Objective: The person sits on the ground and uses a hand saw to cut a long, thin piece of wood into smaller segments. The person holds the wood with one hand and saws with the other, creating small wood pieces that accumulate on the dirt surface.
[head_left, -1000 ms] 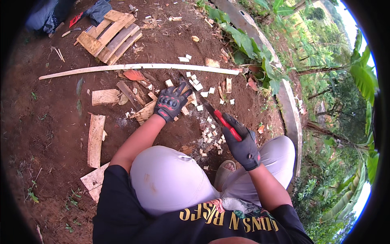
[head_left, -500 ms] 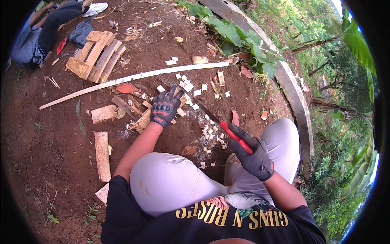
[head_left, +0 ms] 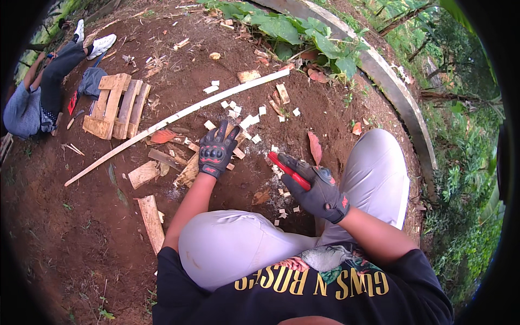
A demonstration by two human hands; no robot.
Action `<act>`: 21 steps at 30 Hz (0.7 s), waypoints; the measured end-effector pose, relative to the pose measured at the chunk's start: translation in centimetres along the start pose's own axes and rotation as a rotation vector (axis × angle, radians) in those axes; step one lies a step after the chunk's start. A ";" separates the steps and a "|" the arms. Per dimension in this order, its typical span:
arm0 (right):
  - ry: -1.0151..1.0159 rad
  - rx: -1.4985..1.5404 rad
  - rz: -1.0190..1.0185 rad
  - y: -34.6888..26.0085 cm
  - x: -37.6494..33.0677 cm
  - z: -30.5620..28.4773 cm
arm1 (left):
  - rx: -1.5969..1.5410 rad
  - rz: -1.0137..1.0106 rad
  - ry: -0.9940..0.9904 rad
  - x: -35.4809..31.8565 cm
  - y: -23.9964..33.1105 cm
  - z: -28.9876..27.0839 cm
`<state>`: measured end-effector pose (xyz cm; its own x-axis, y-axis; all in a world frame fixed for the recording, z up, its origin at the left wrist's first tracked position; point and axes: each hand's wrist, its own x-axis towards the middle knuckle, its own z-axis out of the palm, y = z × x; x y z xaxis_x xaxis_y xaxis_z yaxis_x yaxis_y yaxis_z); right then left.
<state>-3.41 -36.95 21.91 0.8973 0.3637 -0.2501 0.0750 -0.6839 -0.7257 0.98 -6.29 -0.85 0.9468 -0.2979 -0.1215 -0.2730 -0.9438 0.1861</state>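
Observation:
My left hand (head_left: 215,151), in a black glove with red marks, is closed over a pale piece of wood (head_left: 233,131) on the ground. A wider rough block (head_left: 189,172) lies under and beside that wrist. To its right, my right hand (head_left: 313,187), gloved the same way, grips the red handle (head_left: 288,170) of a knife. The knife's blade cannot be made out now. Small cut wood cubes (head_left: 249,121) lie scattered just beyond my left hand. More chips (head_left: 283,211) lie on the soil below the knife handle.
A long pale strip of wood (head_left: 179,117) crosses beyond my hands. Offcuts (head_left: 151,222) lie at left. A slatted wooden piece (head_left: 116,105) stands near another person (head_left: 38,105) at far left. A concrete edge (head_left: 398,89) curves along the right, with plants behind.
My right hand has moved slightly left and up with the knife, whose dark blade showed before. My left hand stays on the wood. The whole view has shifted and turned a little.

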 end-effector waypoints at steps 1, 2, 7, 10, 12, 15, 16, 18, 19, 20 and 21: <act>0.005 -0.031 -0.015 0.4 0.7 0.4 | -0.030 -0.028 -0.019 0.4 0.1 -0.1; 0.030 -0.060 -0.040 0.6 1.1 0.6 | -0.060 -0.057 -0.038 0.6 0.2 -0.3; 0.168 -0.048 -0.081 1.5 1.9 0.9 | -0.021 -0.020 0.017 0.4 0.3 -0.7; 0.103 0.018 -0.030 1.9 2.0 -0.9 | -0.029 -0.024 0.015 0.2 -0.2 -0.6; 0.041 0.036 -0.010 1.6 1.8 -1.5 | -0.022 -0.033 0.004 0.1 -0.2 -0.5; 0.006 0.061 0.015 -0.3 0.1 -1.3 | -0.036 -0.038 0.000 0.3 -0.4 -0.2; 0.025 0.112 0.015 -1.9 -0.5 -2.0 | -0.076 -0.063 0.009 0.5 -0.1 -0.4; 0.027 0.107 0.056 -2.0 -2.6 -2.7 | -0.067 -0.051 0.017 0.6 0.2 -0.5; -0.009 0.112 0.092 -2.5 -3.3 -3.6 | -0.061 -0.053 0.025 0.5 0.2 -0.5; -0.042 0.115 0.128 -3.9 -3.8 -5.2 | -0.067 -0.059 0.021 0.4 0.0 -0.5; -0.071 0.118 0.168 -4.7 -4.2 -6.4 | -0.068 -0.062 0.024 0.3 -0.1 -0.5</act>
<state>-4.77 -39.32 30.53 0.8597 0.2977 -0.4151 -0.1277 -0.6616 -0.7389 1.42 -6.24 -0.40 0.9657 -0.2344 -0.1115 -0.2019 -0.9483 0.2449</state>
